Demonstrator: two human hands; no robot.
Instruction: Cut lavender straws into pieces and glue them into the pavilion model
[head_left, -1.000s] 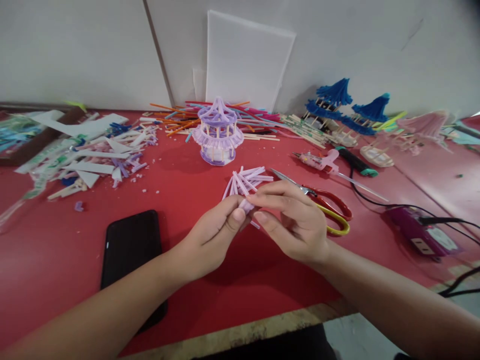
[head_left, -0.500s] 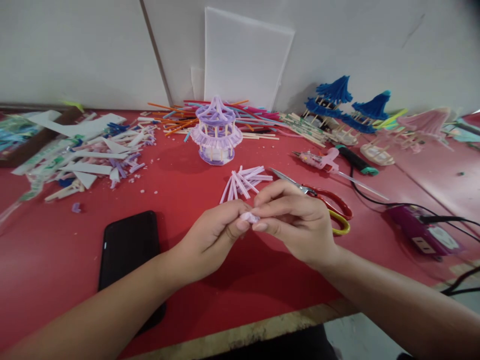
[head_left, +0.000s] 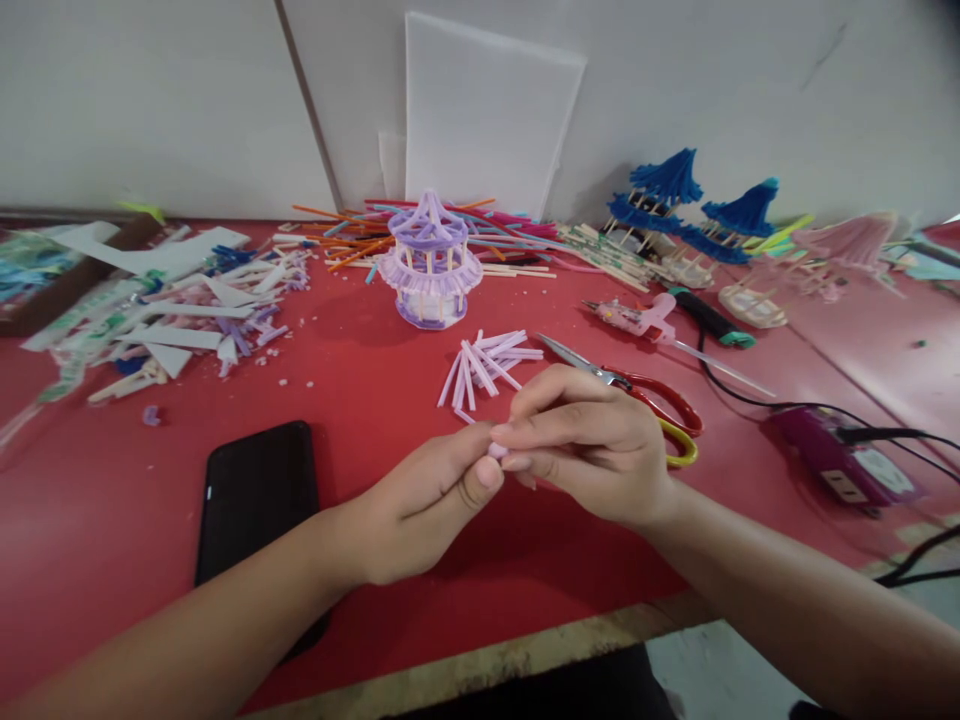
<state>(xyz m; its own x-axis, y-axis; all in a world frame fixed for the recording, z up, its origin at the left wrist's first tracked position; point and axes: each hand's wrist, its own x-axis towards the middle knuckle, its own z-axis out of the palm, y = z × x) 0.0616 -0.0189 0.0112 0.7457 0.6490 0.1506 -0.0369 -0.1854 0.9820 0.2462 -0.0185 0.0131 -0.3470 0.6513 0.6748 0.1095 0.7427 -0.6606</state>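
Observation:
Between the fingertips of both hands is a small pale-lilac piece (head_left: pixel 497 451), mostly covered, its exact kind hard to make out. My left hand (head_left: pixel 427 495) pinches it from the left, thumb on the near side. From the right, my right hand (head_left: pixel 592 440) pinches it with thumb and forefinger. Just beyond the hands lies a loose bundle of short lilac sticks (head_left: pixel 484 365). Farther back stands a purple pagoda-like model (head_left: pixel 430 262) with a ruffled lower roof and an open, ribbed top. Scissors (head_left: pixel 660 400) with red and yellow handles lie partly behind my right hand.
A black phone (head_left: pixel 259 495) lies left, under my left forearm. Scraps (head_left: pixel 202 310) are heaped at the far left. To the right are a pink glue gun (head_left: pixel 641 318), a purple power box (head_left: pixel 847 455) with cables, and blue model roofs (head_left: pixel 667 180). Coloured sticks (head_left: pixel 352 240) line the wall.
The lilac piece has been turned or squeezed and looks smaller and rounder between the fingertips. Both hands have shifted slightly towards me. A lilac stick end now shows above my left fingers.

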